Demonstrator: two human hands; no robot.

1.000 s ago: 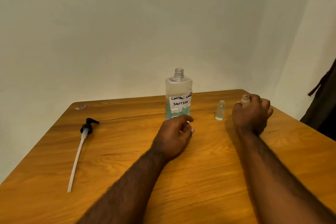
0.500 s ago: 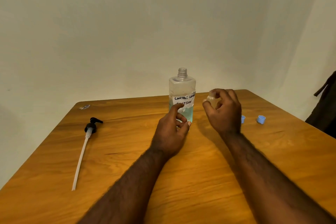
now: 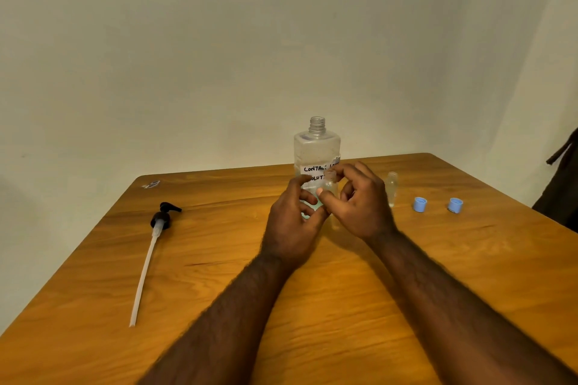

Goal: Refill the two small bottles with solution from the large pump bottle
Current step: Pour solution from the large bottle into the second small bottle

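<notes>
Clear plastic makes up every vessel. The square-shouldered large bottle (image 3: 316, 150) stands near the far edge of the wooden table (image 3: 312, 306), its threaded neck bare. It has a hand-lettered paper label, and pale blue solution sits low inside. Its black pump (image 3: 162, 219), with a long white dip tube, lies toward the left edge, probably removed so the solution can be poured. In front of the large bottle, the right hand (image 3: 362, 203) pinches one small bottle (image 3: 331, 187) upright between thumb and curled fingers. The left hand (image 3: 289, 222) curls beside it; whether it grips anything I cannot tell. The second small bottle (image 3: 392, 189) stands open just to the right. Two round blue caps (image 3: 419, 204) sit nearer the right edge.
</notes>
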